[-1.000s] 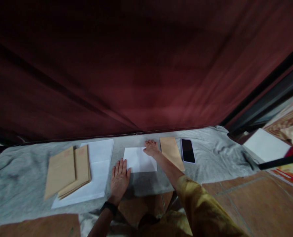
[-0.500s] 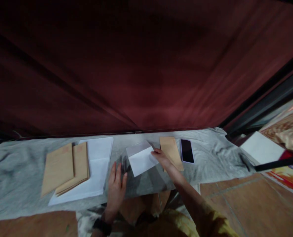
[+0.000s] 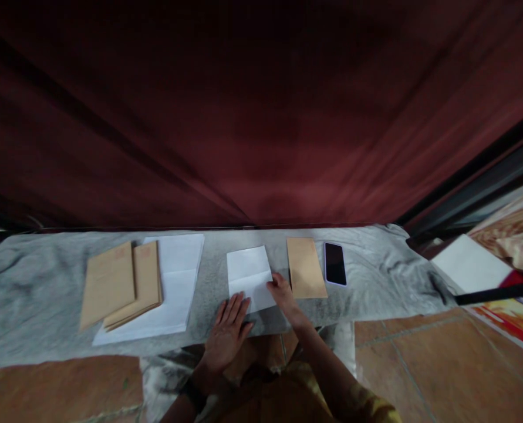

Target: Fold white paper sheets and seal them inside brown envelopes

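Note:
A creased sheet of white paper (image 3: 249, 273) lies on the grey cloth in front of me. The fingertips of my left hand (image 3: 228, 332) rest on its lower left corner, fingers stretched out flat. My right hand (image 3: 282, 292) pinches the sheet's right edge between thumb and fingers. Just right of that hand lies a single brown envelope (image 3: 306, 267). Farther left, several brown envelopes (image 3: 109, 282) overlap on top of a stack of larger white sheets (image 3: 179, 288).
A phone (image 3: 334, 264) with a pale purple edge lies right of the single envelope. The grey cloth (image 3: 384, 276) covers a narrow bench, with a dark red curtain (image 3: 261, 147) behind. At the far right are a white panel (image 3: 471, 264), a dark bar and tiled floor (image 3: 446, 358).
The white sheet has gone from tilted and partly folded to lying flatter. My left hand has moved right onto its lower corner; my right hand has slid slightly down along its right edge.

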The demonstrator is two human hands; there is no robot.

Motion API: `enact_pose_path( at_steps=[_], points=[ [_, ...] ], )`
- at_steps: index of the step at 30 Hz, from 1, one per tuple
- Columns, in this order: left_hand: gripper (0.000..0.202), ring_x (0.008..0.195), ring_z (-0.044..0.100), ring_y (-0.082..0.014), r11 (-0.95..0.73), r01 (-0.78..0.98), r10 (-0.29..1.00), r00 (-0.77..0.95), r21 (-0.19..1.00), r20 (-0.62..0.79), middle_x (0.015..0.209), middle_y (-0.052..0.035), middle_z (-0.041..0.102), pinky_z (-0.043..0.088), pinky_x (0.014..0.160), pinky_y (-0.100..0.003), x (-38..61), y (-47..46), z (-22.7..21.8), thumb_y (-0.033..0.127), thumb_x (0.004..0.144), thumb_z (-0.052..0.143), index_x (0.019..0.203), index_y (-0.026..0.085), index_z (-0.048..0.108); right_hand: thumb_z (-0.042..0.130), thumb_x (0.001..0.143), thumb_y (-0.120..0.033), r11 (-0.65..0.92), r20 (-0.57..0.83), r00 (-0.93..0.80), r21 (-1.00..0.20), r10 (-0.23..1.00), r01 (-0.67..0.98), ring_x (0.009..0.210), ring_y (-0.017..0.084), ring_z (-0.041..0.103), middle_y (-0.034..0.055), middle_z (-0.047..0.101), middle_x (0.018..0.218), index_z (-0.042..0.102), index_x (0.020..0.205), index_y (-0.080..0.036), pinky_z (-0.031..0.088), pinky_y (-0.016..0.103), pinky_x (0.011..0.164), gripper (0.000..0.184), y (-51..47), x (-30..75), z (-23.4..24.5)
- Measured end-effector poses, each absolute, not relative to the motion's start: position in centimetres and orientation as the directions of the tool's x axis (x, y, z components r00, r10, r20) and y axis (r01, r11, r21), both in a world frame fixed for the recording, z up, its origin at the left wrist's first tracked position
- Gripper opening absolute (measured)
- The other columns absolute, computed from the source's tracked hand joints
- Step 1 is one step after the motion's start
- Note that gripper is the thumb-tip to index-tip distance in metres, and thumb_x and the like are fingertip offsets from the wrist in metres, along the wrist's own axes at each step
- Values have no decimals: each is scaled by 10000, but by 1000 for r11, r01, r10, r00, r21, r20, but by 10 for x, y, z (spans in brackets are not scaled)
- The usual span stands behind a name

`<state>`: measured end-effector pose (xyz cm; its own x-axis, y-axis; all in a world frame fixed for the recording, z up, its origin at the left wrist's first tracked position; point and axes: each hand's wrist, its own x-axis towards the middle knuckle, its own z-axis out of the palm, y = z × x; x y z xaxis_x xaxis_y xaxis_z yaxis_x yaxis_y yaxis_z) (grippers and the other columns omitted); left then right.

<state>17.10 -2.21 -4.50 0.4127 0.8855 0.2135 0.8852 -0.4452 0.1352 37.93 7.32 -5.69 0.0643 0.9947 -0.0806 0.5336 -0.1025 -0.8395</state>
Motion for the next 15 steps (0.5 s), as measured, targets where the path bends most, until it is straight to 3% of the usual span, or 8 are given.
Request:
enact_pose_path(
  at_steps=[3,6,8,11,15],
  points=[
    [578,1467,426,-269,-433,893,885,397,119,241,1583,-110,453,334,1216,-491,169,-29,-46,452,997,452,1512,191,470,431,928,-166,-54,6,84,-723,996,689,923,246,693,117,727,1066,629,1287,-156,561,350,824,411,64,382,-50],
    [551,1442,461,-264,-412,900,899,376,142,225,1553,-105,498,352,1205,-483,167,-33,-45,437,1005,425,1491,189,500,422,969,-169,85,197,25,-528,980,845,1166,289,630,181,653,1287,559,1401,-123,514,435,1009,455,51,378,-41],
    [510,1399,512,-260,-387,905,913,351,176,206,1504,-103,559,367,1197,-479,170,-27,-40,416,1016,393,1443,191,558,425,991,-190,226,275,-100,-475,956,850,1296,287,553,166,599,1398,548,1423,-138,470,467,1091,452,43,369,-36],
    [504,1372,537,-251,-331,917,934,285,224,217,1474,-114,589,371,1197,-472,180,-5,-33,359,1030,327,1429,169,571,427,1013,-203,404,283,-305,-431,909,807,1421,227,448,101,516,1525,535,1450,-177,405,423,1180,451,36,351,-35],
    [559,1491,387,-260,-264,932,951,210,250,226,1571,-142,472,323,1222,-493,194,24,-35,345,1027,293,1510,122,462,424,1019,-192,435,230,-374,-348,899,831,1497,211,355,81,418,1607,462,1519,-186,303,436,1245,502,32,339,-41]
  ],
)
